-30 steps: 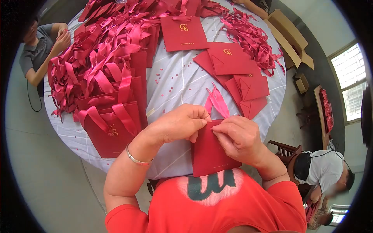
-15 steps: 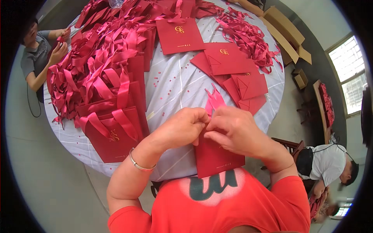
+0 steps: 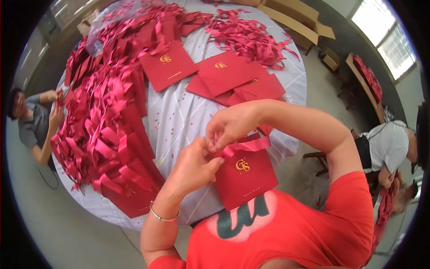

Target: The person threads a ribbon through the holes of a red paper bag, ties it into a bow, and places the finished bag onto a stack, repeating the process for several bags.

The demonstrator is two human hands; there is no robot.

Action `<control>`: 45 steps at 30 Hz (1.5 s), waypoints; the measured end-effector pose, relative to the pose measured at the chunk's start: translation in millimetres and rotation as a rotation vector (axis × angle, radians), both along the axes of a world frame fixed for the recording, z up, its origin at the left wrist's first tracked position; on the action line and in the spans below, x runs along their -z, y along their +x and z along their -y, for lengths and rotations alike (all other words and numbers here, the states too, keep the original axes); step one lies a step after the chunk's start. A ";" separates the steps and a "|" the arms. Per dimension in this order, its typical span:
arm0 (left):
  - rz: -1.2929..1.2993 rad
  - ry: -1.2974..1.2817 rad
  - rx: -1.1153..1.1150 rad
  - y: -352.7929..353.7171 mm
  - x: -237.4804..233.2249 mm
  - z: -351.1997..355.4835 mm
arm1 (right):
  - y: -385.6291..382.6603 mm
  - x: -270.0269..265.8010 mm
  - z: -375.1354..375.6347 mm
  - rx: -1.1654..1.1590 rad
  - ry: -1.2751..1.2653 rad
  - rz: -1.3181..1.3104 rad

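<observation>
A red paper gift bag [image 3: 251, 184] with a gold logo lies at the table's edge, against my shirt. Its glossy pink ribbon [image 3: 251, 145] loops across the top edge. At the bag's upper left corner my right hand [image 3: 235, 122] is closed, its fingertips pinching the ribbon's end. My left hand [image 3: 195, 166], with a bangle on the wrist, meets it there, thumb and finger pinched at the same ribbon. The ribbon's tip and the bag's hole are mostly hidden by my fingers.
Left, a heap of ribboned red bags [image 3: 107, 125] covers the round table [image 3: 174, 121]. Flat red bags [image 3: 228, 71] lie ahead, beyond them a pile of loose ribbons [image 3: 246, 36]. An open carton [image 3: 295, 20] stands behind. A co-worker [image 3: 33, 119] sits left, another person [image 3: 387, 148] right.
The view has turned, shifting the table leftward. My hands have moved from the bag's top middle to its upper left corner, and a ribbon loop now shows across the bag.
</observation>
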State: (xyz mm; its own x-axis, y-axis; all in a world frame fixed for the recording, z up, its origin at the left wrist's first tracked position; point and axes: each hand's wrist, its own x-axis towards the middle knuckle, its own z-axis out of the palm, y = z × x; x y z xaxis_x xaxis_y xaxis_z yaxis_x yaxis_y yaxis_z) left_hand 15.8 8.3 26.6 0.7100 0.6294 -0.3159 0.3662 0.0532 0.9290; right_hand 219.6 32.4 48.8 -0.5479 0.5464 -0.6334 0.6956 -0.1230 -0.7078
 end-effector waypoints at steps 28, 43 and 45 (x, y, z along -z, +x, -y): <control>0.065 -0.071 -0.033 -8.6 -1.6 4.4 | -2.0 35.2 15.8 0.719 -0.200 -0.405; -0.146 0.127 0.057 -6.7 4.0 -4.6 | 8.1 59.6 -24.8 0.764 0.826 -0.263; -0.211 0.278 0.043 -7.6 6.7 -2.9 | 14.9 53.0 -14.3 0.786 0.942 -0.214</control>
State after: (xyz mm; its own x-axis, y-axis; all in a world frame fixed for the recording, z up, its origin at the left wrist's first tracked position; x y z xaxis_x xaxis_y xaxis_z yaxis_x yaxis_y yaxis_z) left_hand 8.2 11.2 19.9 0.6748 0.6829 -0.2799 0.5485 -0.2103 0.8093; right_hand 234.5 46.7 -4.2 0.0891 0.9656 0.2443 0.5231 0.1633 -0.8365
